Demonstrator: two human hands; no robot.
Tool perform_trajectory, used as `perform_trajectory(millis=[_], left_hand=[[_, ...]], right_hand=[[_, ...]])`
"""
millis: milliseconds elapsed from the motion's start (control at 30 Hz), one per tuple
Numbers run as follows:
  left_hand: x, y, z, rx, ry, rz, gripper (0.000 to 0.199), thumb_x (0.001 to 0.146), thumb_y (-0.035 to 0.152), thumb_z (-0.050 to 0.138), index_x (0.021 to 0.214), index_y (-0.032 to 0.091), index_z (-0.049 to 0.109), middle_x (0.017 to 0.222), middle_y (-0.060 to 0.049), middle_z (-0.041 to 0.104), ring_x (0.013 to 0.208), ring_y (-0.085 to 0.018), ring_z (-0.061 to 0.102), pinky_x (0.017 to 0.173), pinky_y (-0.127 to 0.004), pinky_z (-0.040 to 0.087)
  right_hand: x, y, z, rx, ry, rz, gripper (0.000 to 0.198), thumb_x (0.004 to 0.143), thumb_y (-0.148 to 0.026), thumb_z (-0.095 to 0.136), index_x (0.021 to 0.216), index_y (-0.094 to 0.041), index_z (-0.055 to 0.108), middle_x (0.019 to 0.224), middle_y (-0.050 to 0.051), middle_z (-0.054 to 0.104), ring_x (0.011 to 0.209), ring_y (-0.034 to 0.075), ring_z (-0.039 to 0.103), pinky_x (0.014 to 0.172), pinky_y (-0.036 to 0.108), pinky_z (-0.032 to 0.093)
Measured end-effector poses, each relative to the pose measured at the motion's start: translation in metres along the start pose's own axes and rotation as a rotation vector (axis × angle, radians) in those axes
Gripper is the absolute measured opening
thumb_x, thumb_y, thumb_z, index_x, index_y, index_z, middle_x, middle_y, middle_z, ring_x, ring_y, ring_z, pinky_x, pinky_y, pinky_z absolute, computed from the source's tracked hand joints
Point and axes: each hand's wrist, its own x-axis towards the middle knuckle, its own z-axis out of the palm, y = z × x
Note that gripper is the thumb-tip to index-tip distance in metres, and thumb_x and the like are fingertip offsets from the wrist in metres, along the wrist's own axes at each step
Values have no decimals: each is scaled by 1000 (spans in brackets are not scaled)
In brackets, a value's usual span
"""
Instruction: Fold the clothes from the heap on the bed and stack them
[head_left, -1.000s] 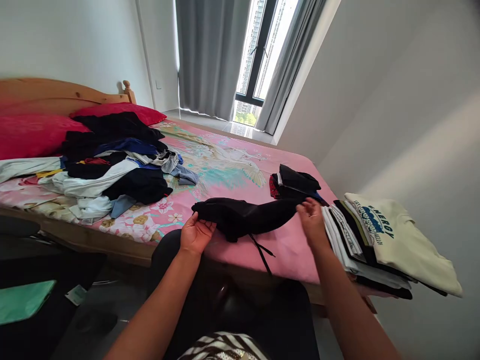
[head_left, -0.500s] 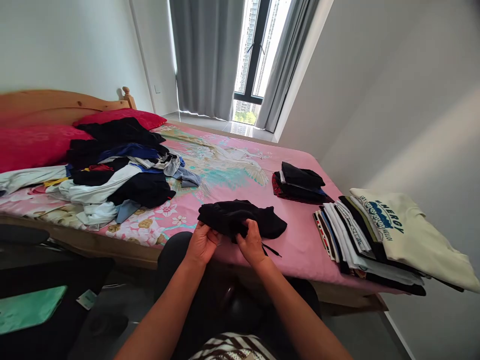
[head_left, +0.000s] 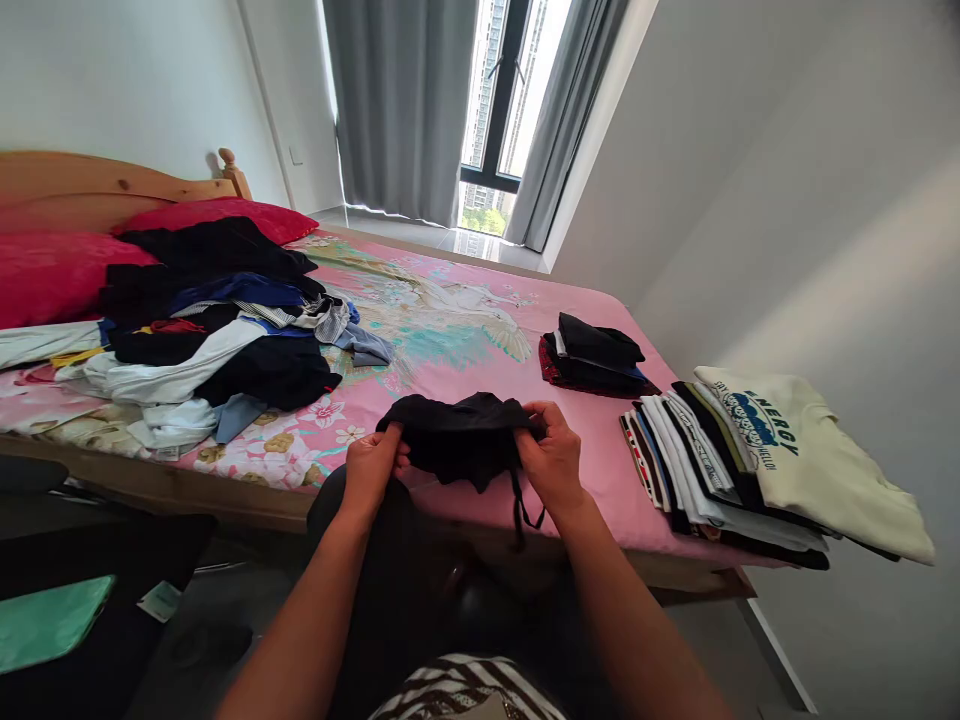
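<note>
Stretched between my two hands at the bed's near edge is what looks like a pair of black drawstring shorts (head_left: 457, 440), its waistband spread wide and facing me. My left hand (head_left: 373, 465) pinches the waistband's left end, thumb on top. At the right end, my right hand (head_left: 551, 455) grips the band with the thumb inside the opening. A black drawstring (head_left: 517, 505) dangles beside my right hand. The lower part of the shorts is bunched behind the band and mostly hidden.
A loose heap of clothes (head_left: 225, 340) lies on the left of the bed, by red pillows (head_left: 67, 270). Folded dark clothes (head_left: 596, 350) lie right of centre. A tall folded stack (head_left: 697, 460), topped by a cream shirt (head_left: 825, 460), sits at the right edge.
My hands have moved apart, the right one up and rightward. The black shorts went from a bunched bundle to a stretched, opened waistband. The view has shifted slightly.
</note>
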Motion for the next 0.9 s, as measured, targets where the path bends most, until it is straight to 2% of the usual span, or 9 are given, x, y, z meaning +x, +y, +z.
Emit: perform_trajectory(millis=[100,233,300,367,433,500,633,767,900], left_hand=[[1,2,-1,461,4,122,39,68,53,62,50,19,52,44,1,47,49,-15,48,51,-26,32],[4,-4,10,761,84,345,23,67,40,64,79,21,59,80,-5,62,80,-25,57,71,-32,42],[6,-9,18,669,49,466,31,67,31,65,96,20,61,99,-10,63,96,-28,56,86,-36,42],[6,-11,24,474,-101,524,33,71,25,61,103,22,63,108,-8,64,104,-26,55,95,-37,39],[3,-9,29,260,-250,495,29,76,26,56,104,25,66,109,-4,66,107,-23,56,99,-34,38],[-1,-4,33,132,-307,444,27,80,29,54,103,25,67,108,-2,68,106,-22,58,98,-32,38],[-11,1,41,46,-258,379,27,80,35,56,102,24,69,101,-2,70,99,-21,60,91,-30,42],[-16,0,45,29,-239,295,31,81,43,54,98,20,68,90,-3,70,87,-21,61,77,-27,46],[-8,-1,27,122,-161,328,32,82,42,52,98,19,68,89,-3,71,85,-21,62,75,-27,46]], right_hand=[[-6,-11,3,71,-43,26,20,82,-34,55,98,-22,54,68,-4,55,59,12,49,61,24,38],[-16,-6,15,143,-83,114,23,84,-38,51,101,-22,52,65,-4,54,56,12,48,57,24,37],[-15,-3,17,180,-100,165,27,85,-42,48,104,-21,50,65,-3,55,58,14,50,58,25,39],[-11,0,18,198,-102,199,31,86,-44,47,107,-21,49,71,-1,59,65,16,55,64,27,42],[-7,3,17,222,-87,227,34,85,-46,47,108,-21,49,83,2,62,78,18,58,71,30,45],[-6,7,19,282,-70,283,37,86,-49,45,107,-20,51,93,4,63,90,20,58,77,31,46],[-18,6,33,453,-101,357,38,86,-46,44,112,-19,51,108,7,62,104,22,56,84,34,48],[-34,-7,53,558,-199,231,57,77,-28,57,130,-21,38,122,6,57,113,20,53,98,36,43],[-21,0,44,329,-218,70,58,73,-19,52,130,-20,43,122,5,58,113,20,54,102,38,40]])
